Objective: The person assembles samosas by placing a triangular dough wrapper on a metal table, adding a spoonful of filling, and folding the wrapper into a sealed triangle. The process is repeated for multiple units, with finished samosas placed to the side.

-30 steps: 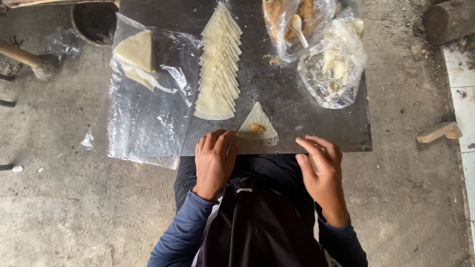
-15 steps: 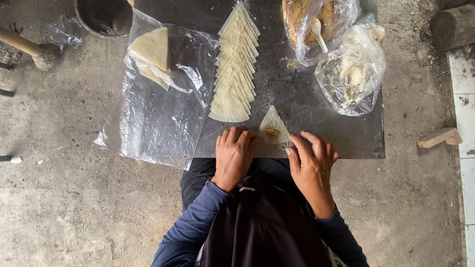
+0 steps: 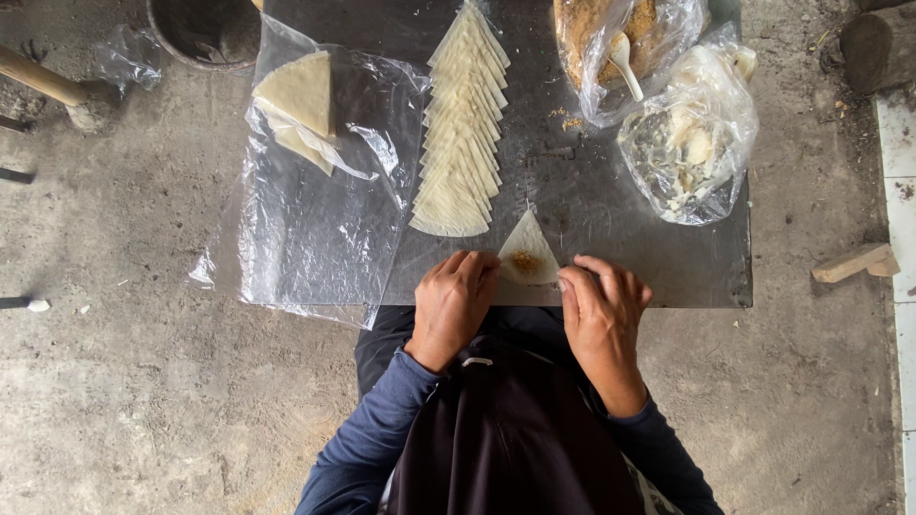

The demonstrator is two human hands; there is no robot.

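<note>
Head view: left hand (image 3: 454, 303), right hand (image 3: 603, 307) apparently pinching triangular wrapper (image 3: 528, 253) edges.

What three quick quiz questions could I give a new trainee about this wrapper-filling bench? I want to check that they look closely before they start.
1. True or false: the single wrapper between the left hand and the right hand already has a spot of brown filling on it.
2. Where does the white spoon sit? A) in the bag of brown filling B) on the clear plastic sheet C) in the dark bucket
3. How are the spare triangular wrappers on the dark board laid out?

Key
1. True.
2. A.
3. In one overlapping row that runs away from the person.
</note>
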